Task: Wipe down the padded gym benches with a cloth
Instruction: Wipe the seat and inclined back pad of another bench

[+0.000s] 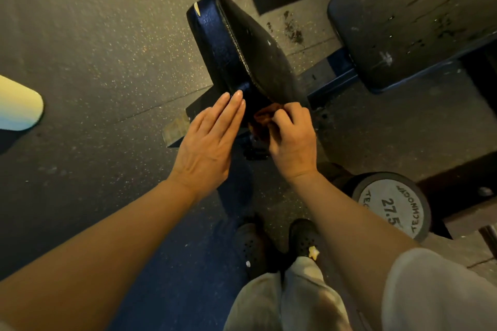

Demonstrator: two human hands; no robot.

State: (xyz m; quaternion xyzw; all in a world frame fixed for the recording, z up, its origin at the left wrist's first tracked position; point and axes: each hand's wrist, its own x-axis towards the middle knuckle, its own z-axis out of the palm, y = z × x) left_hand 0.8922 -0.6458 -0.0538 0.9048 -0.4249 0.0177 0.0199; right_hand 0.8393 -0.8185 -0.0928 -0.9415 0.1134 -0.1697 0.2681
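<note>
centre of frame: tilted black padded bench pad [242,45], its lower end meeting the hands. right hand [294,140] has fingers curled and bunched around a rust-orange cloth [265,117], pressed at the pad's bottom edge. left hand [208,142] is flat, fingers straight and together, tips touching the pad's side. the cloth looks soft and limp and will likely crumple, so best held wadded in the palm. pad vinyl looks firm, slightly slick and torn at the upper corner, so go gently there. second bench pad [408,24] upper right, scuffed. dumbbell [392,207] lower right reads "27.5" and "technogym", partly cut off.
</note>
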